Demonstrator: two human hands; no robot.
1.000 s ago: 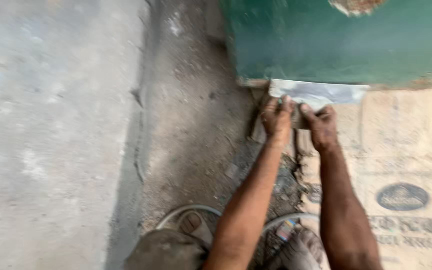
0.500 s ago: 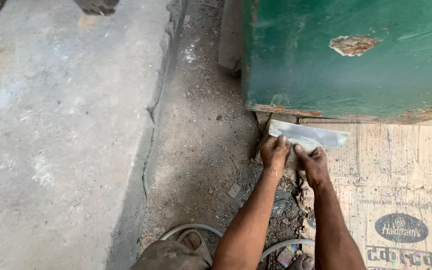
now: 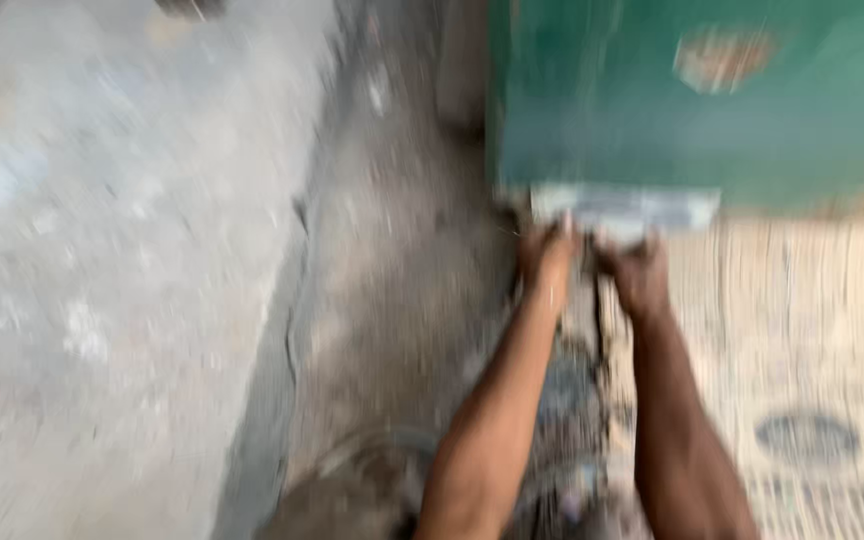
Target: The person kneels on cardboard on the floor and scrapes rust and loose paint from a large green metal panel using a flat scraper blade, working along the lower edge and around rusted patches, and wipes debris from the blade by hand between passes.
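both hands are closed on the near edge of a pale flat sheet point(image 3: 624, 208), a whitish-grey strip lying crosswise at the foot of a green box. the left hand point(image 3: 549, 256) grips it toward the strip's left end, fingers curled over the edge, knuckles up; the right hand point(image 3: 640, 272) grips it just beside, nearer the middle. the picture is heavily blurred, so how tightly each hand pinches, and whether the thumbs lie under the strip, cannot be told. the two hands sit close together, a narrow dark gap between them.

the sheet lies just beyond the fingertips, running out to the right well past the right hand, its far edge touching or tucked under the lower rim of the green box point(image 3: 692, 100); which of the two cannot be made out. the box has a rusty, chipped patch point(image 3: 724, 56) high on its front.

both forearms reach up from the bottom of the view. under the right arm and to its right lies a flattened cardboard sheet point(image 3: 812, 340), tan, with a dark oval print. left of the hands is a strip of dirty, gritty ground point(image 3: 402, 260), and further left a paler concrete slab point(image 3: 112, 250) with a raised edge. at the bottom, near the left elbow, a rounded grey shape point(image 3: 352, 490) shows, too blurred to identify.
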